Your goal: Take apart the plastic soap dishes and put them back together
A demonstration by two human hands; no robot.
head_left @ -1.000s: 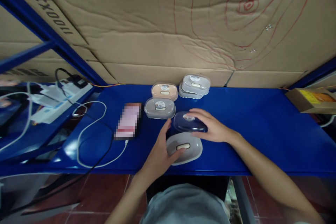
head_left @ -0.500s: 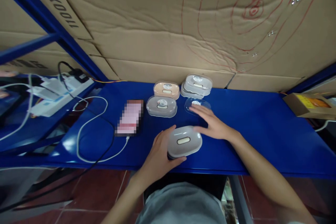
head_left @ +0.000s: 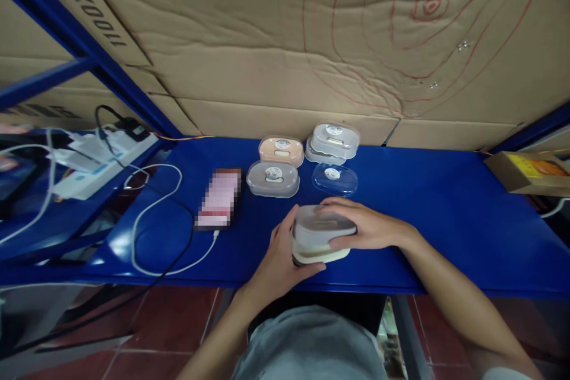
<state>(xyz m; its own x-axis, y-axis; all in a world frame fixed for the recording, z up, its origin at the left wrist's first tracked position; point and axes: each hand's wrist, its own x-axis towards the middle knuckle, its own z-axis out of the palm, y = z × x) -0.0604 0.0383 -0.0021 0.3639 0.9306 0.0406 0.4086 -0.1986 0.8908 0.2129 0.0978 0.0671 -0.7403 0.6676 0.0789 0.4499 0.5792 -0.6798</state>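
An oval plastic box near the table's front edge is between my hands. Its grey upper part (head_left: 312,227) sits raised above a cream lower part (head_left: 315,255), with the cream rim showing along the front. My left hand (head_left: 278,255) wraps round the box's left side, thumb along the front. From the right, my right hand (head_left: 371,225) grips the grey part, fingers over its top and thumb at the front. A clear oval lid (head_left: 342,184) with a round sticker lies just beyond the box. The box's right side is partly hidden by my right hand.
Behind stand a peach box (head_left: 291,159), a grey box (head_left: 280,189) and lidded grey boxes (head_left: 345,145) close together. A phone (head_left: 220,199) on a white cable lies left. A power strip (head_left: 84,181) is further left, a cardboard box (head_left: 512,172) at right.
My right hand has come down from near the clear lid and closed on the grey part. That part has risen, showing the cream rim. Box and left hand have shifted slightly right.
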